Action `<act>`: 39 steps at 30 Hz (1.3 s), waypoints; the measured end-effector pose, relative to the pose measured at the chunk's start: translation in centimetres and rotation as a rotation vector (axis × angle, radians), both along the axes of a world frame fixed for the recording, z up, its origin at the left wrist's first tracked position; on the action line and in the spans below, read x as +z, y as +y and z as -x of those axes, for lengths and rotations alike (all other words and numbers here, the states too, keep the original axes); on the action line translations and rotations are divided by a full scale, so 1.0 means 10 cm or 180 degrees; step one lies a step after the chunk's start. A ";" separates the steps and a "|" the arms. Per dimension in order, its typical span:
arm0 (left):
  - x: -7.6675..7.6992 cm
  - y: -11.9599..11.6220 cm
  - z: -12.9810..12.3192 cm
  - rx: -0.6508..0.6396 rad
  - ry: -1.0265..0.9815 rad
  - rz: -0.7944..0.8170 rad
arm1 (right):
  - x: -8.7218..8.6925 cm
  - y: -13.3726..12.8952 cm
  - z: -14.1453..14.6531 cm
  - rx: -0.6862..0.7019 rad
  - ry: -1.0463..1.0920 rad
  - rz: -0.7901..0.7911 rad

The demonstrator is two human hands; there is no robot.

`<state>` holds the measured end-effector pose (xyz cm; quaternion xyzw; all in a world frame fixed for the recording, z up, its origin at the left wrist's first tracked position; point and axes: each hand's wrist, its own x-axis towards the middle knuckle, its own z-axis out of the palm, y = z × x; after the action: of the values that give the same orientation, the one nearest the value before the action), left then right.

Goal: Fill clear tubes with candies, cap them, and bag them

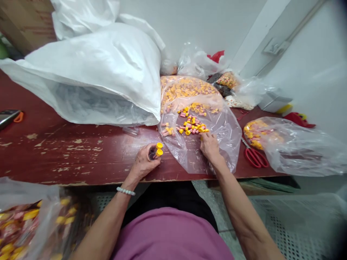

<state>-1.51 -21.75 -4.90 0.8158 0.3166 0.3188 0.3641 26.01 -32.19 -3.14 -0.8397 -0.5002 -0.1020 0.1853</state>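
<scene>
My left hand (pixel 145 160), with a beaded bracelet at the wrist, is closed around a few clear plastic tubes. Yellow caps (pixel 159 152) top two of them, while the dark mouths of others show open. Over the clear plastic bag (pixel 184 155), my right hand (pixel 210 146) reaches to the near edge of a pile of yellow caps with pink parts (pixel 193 124). Its fingertips are bent into the pile, and whatever they pinch is hidden. Two loose clear tubes (pixel 131 131) lie left of the bag, at the mouth of a large white sack (pixel 108 68) full of such tubes.
Red-handled scissors (pixel 256 157) lie right of the bag, beside another plastic bag (pixel 300 150) with yellow and pink pieces. A tool with an orange end (pixel 18 116) is at the far left. Below the table's front edge, a bag of capped tubes (pixel 20 227) stands at left.
</scene>
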 end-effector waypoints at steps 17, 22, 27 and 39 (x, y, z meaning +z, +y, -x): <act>0.03 -0.01 -0.01 -0.0054 0.0088 -0.0009 | 0.48 0.29 1.57 0.1555 0.4011 -0.1044; 0.07 -0.02 -0.01 -0.0064 0.0116 -0.0125 | 0.41 0.28 1.48 0.1692 0.2509 -0.1229; 0.08 -0.03 0.01 -0.0150 -0.0042 -0.0032 | 0.34 0.20 1.54 0.2001 0.0647 -0.0725; 0.10 -0.04 0.00 0.0118 0.0157 -0.0192 | 0.08 0.70 0.55 0.0334 0.0131 -0.0196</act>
<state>-1.48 -22.17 -3.87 0.8280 0.3308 0.3147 0.3255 20.49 -25.19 -2.33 -0.8081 -0.5362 -0.0902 0.2264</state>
